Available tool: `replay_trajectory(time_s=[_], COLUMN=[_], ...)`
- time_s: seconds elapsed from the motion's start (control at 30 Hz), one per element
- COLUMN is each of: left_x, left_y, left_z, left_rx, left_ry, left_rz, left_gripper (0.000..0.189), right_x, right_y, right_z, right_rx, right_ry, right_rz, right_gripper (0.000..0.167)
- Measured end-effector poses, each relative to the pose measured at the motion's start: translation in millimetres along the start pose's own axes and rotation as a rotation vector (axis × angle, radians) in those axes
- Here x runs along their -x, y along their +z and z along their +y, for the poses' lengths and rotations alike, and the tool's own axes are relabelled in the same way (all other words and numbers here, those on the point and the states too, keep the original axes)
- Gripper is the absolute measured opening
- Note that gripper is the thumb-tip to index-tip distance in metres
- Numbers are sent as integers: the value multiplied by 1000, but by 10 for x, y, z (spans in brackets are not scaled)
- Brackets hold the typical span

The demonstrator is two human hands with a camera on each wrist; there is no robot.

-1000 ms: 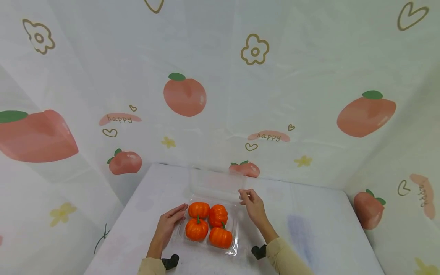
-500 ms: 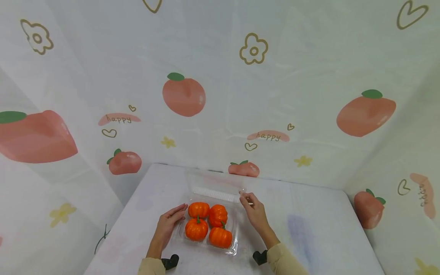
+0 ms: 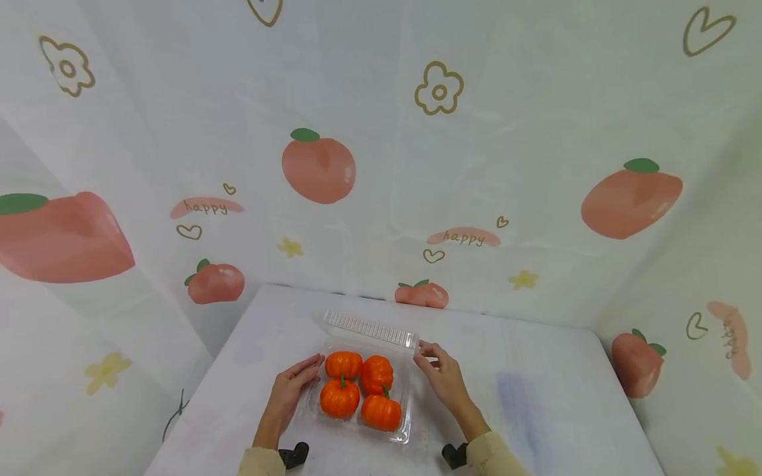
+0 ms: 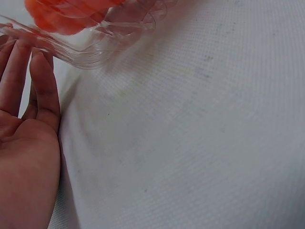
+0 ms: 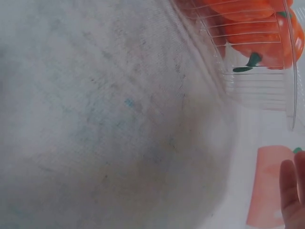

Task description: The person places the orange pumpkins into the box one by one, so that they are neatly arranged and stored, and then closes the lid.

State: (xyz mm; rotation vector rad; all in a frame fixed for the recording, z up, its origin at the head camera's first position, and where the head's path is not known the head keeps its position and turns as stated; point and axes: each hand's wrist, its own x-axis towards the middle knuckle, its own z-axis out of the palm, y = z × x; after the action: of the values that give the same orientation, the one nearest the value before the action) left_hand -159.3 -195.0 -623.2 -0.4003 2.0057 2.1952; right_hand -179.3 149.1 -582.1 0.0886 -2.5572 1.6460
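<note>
Several small orange pumpkins [image 3: 340,398] with green stems sit in a clear plastic clamshell box [image 3: 401,435] on the table. The box's hinged lid [image 3: 369,328] stands raised along the far side, its ribbed edge facing me. My right hand [image 3: 445,378] pinches the lid's right corner between thumb and fingers; in the right wrist view only some of its fingertips [image 5: 289,186] show, beyond the box wall. My left hand [image 3: 290,390] rests with fairly straight fingers against the box's left side. In the left wrist view those fingers [image 4: 45,86] reach up to the clear rim.
The table [image 3: 488,410] has a white cover with faint coloured patches. Behind it hangs a white curtain [image 3: 381,251] printed with peaches, flowers and hearts. Black wrist-worn pieces [image 3: 294,455] show beside both sleeves.
My right hand has come slightly down and nearer with the lid's corner, so the lid tilts from further back towards the box. My left hand stays at the box's side.
</note>
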Motion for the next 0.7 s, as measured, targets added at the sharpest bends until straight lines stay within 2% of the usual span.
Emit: replay_trajectory(time_s=[0.1,0.3,0.37,0.57,0.7], left_x=[13,8,3,-5,-12], left_y=[4,-13,-20,-23,-13], left_z=[-11,24,23,-6,-13], left_rx=[-8,9,10,7,-4], left_ry=[-3,19,15,-1,1], left_rz=[-12,-26,-29,-13,27], left_gripper=[54,51,51,52,40], right_x=[45,77,91,164,197], right_y=[-16,-34,-38,-74,-105], right_z=[25,36,39,56,69], right_rx=[-1,-7,-3,39,58], right_ry=[16,-3,-10,29,45], right_rz=[-27,-75,-82,-127,-161], right_gripper=[8,9,13,42,52])
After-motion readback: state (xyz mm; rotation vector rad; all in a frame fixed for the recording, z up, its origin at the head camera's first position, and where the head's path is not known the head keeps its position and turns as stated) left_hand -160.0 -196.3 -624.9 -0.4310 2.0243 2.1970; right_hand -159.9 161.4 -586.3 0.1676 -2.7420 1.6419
